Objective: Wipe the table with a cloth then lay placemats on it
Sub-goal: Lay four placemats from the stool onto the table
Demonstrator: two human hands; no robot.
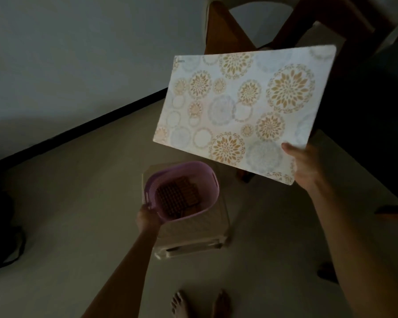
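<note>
My right hand (305, 164) pinches the near right corner of a pale placemat (239, 111) printed with gold and grey floral circles, holding it flat in the air above the floor. Below it, my left hand (147, 218) grips the rim of a purple plastic basket (207, 175) with a lattice bottom. The basket sits on a light plastic stool (193, 239). The dark table (365, 106) lies to the right, its edge just beyond the placemat. No cloth is in view.
A wooden chair (225, 31) stands at the top behind the placemat. A white wall with a black skirting runs along the left. A dark bag (0, 226) lies on the floor at the far left. My bare feet (200, 304) are at the bottom.
</note>
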